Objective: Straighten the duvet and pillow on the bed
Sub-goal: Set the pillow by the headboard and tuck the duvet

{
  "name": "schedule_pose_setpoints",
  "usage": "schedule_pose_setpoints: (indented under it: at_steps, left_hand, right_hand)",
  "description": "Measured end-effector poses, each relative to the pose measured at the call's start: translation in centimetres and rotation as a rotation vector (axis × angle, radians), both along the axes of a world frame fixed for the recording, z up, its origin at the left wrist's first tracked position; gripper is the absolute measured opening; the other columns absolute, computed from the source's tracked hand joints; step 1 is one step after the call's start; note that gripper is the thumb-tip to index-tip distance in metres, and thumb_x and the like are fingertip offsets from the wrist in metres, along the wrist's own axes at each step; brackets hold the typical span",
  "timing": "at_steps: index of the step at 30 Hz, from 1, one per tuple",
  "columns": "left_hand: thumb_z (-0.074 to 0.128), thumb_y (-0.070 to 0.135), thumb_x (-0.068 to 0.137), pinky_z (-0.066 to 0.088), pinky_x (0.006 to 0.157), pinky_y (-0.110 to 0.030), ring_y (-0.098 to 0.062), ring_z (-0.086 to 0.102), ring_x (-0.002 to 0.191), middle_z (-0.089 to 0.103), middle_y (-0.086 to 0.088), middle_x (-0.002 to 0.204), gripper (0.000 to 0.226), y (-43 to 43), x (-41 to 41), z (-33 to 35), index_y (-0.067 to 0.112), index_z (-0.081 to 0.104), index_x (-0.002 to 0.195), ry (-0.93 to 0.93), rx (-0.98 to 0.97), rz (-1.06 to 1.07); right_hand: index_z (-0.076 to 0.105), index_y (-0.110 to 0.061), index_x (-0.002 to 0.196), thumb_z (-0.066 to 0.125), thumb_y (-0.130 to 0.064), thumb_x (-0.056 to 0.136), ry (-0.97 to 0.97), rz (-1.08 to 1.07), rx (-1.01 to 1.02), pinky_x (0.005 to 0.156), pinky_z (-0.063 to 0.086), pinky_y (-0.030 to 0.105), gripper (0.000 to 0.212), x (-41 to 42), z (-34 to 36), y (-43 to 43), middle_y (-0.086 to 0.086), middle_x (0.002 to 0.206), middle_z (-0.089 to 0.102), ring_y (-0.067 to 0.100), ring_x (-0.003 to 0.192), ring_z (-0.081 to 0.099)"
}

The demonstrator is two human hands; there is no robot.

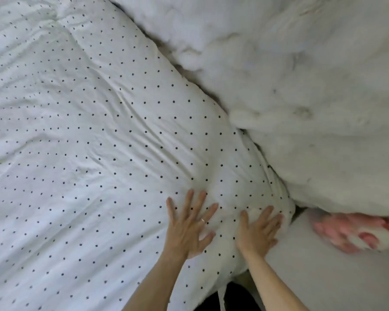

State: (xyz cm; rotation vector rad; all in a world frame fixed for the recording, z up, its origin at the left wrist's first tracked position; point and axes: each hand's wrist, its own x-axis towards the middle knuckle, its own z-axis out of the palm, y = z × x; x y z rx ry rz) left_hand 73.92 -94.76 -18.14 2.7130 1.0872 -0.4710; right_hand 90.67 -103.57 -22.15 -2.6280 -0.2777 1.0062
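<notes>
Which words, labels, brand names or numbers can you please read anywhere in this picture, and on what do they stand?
None: no readable text shows in this view.
The dotted duvet carries only a pattern of small dark dots, no letters.
The fluffy white blanket is plain.
The pink and white object at the right edge is blurred; any marking on it cannot be read.
The ring on the left hand shows no legible engraving.

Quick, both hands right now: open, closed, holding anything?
Left hand: open, flat on the dotted duvet, holding nothing.
Right hand: open, fingers spread on the duvet's edge, holding nothing.

Bed with pale sheet, dotted duvet spread over it, fluffy white blanket alongside
</notes>
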Motion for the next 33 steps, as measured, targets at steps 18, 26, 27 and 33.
schedule_pose_setpoints:
  at_steps: [18,26,27,33]
  left_hand:
    - [0.041,0.072,0.09,0.015,0.107,-0.077,-0.031,-0.026,0.15,-0.03,0.008,0.163,0.084,3.2,9.4,1.5,0.059,-0.018,0.148,0.153,-0.075,0.148]
    - [0.049,0.068,0.088,0.028,0.106,-0.073,-0.036,-0.013,0.151,-0.016,0.003,0.166,0.091,3.7,10.1,2.6,0.056,-0.018,0.149,0.256,-0.119,0.105]
    - [0.051,0.066,0.089,0.029,0.107,-0.072,-0.036,-0.011,0.151,-0.015,0.003,0.166,0.092,4.0,10.4,2.8,0.055,-0.017,0.15,0.27,-0.127,0.1]
    - [0.05,0.065,0.09,0.033,0.104,-0.069,-0.037,-0.011,0.15,-0.019,0.001,0.165,0.095,3.7,10.6,2.4,0.053,-0.024,0.148,0.332,-0.108,0.087]
  right_hand:
    - [0.042,-0.03,0.15,0.067,-0.027,0.094,0.169,0.01,0.534,0.11,0.03,0.026,0.061,12.3,8.3,-6.8,-0.018,0.145,0.043,0.002,0.134,0.037]
    - [0.042,-0.025,0.144,0.071,-0.039,0.084,-0.459,0.142,0.234,0.108,0.042,0.052,0.068,19.0,9.9,-12.5,0.003,0.152,0.037,0.034,0.131,0.045]
    - [0.024,-0.025,0.155,0.07,-0.049,0.084,-0.399,0.156,0.117,0.118,0.03,0.052,0.088,20.1,9.6,-12.7,0.009,0.164,0.02,0.037,0.145,0.029]
    - [0.012,-0.027,0.159,0.071,-0.053,0.077,-0.117,0.368,-0.149,0.12,0.024,0.039,0.104,23.7,9.5,-11.5,0.011,0.167,0.016,0.029,0.154,0.013]
